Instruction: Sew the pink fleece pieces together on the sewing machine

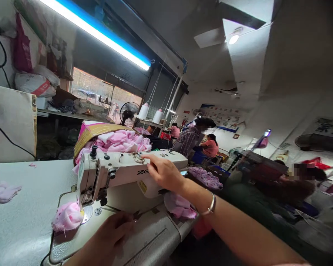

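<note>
Left hand [100,236] curled, I can't tell whether on anything, nearer the pink fabric [68,217] bunched to its left under the sewing machine head [113,168]; right hand [162,170] open, fingers resting on top.

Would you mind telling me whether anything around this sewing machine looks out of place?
A loose scrap of pink fabric lies alone on the white sewing table, apart from the bunched pink cloth at the sewing machine, so it looks stray.

Two hands [163,171] [102,232] (one sewing machine [113,171])
</note>
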Motion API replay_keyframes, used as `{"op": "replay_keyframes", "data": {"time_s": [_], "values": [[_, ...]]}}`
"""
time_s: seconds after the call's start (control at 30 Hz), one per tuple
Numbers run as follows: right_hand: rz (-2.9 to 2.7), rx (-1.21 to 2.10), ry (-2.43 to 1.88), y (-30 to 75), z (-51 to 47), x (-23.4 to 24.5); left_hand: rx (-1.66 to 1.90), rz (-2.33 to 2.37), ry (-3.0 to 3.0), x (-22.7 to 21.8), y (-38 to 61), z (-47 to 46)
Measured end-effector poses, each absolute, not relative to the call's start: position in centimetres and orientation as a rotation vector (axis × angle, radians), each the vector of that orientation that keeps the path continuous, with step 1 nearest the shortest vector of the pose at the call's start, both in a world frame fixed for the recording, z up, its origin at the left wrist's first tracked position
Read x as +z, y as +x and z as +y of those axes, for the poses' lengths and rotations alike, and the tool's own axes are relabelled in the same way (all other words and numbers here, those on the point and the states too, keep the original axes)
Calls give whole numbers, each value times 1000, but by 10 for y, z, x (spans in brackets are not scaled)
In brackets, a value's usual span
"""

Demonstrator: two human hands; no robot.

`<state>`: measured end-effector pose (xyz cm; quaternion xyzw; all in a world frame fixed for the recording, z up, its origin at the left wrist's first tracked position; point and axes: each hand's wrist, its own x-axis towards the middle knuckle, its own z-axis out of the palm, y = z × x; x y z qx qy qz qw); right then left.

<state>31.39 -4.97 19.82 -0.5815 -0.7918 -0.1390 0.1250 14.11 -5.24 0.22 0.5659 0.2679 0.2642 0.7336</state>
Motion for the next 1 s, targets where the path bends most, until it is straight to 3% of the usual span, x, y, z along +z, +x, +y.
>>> {"op": "replay_keyframes", "data": {"time_s": [0.17,0.37,0.63,1.0], "values": [[-1852,525,-1749,336,-96,118,578,634,1350,4,137,-49],[-1631,939,-1723,319,-112,39,529,659,1411,6,135,-51],[-1363,961,-1731,302,-93,20,600,644,1655,4,138,-57],[-1438,612,-1930,387,-79,47,564,703,1303,10,135,-51]]}}
